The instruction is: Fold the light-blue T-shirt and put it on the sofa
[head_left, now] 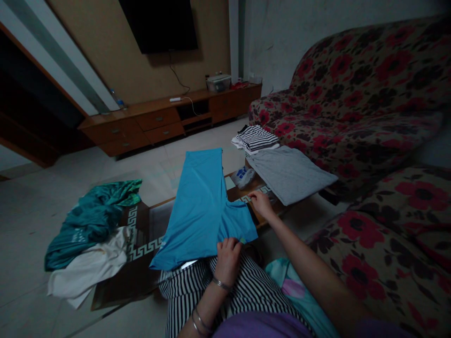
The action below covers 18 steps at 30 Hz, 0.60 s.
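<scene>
A blue T-shirt lies partly folded across the glass-topped coffee table, its near edge by my knees. My left hand, with bracelets at the wrist, has its fingers curled over the shirt's near edge beside the sleeve part. My right hand hovers just past that part, fingers bent and slightly apart, with nothing visible in them. To its right, a folded grey garment covers the table's end.
Black-and-white striped clothes are stacked behind the grey garment. A plastic bag lies between it and the shirt. Teal clothing and a white garment are heaped at left. A floral sofa stands at right, a low cabinet along the wall.
</scene>
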### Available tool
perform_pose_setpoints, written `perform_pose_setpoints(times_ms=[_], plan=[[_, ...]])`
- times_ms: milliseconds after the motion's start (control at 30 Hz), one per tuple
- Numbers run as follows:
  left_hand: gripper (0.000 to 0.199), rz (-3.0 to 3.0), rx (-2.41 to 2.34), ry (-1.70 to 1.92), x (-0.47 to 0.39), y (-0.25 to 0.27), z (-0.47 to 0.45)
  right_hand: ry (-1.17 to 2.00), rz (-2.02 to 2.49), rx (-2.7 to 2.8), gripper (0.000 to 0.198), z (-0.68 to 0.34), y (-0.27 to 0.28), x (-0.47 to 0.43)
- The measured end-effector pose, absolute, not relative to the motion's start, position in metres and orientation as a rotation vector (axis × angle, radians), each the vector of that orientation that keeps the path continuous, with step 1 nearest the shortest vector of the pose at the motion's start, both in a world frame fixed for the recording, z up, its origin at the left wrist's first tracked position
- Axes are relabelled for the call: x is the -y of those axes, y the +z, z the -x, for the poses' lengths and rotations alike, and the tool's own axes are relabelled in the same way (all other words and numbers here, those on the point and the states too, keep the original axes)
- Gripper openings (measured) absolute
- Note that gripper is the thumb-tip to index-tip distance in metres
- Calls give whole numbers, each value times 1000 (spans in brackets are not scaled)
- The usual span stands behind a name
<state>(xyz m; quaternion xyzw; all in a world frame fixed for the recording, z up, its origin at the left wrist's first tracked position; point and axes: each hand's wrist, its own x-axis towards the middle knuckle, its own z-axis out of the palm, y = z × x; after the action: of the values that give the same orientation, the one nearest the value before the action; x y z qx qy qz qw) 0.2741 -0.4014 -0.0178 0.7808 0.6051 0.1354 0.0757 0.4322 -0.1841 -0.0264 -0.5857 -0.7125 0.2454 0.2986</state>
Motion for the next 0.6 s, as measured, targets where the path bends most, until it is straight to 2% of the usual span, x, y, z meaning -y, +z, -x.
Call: perform_pose_setpoints(times_ms=[367, 600], plan=[[24, -2361, -1818, 334, 401, -14, -273, 701, 1378, 2266, 8, -381, -9, 192], [23, -2324, -1799, 324, 401, -13, -272, 889, 1336, 1972, 22, -383, -21, 187]])
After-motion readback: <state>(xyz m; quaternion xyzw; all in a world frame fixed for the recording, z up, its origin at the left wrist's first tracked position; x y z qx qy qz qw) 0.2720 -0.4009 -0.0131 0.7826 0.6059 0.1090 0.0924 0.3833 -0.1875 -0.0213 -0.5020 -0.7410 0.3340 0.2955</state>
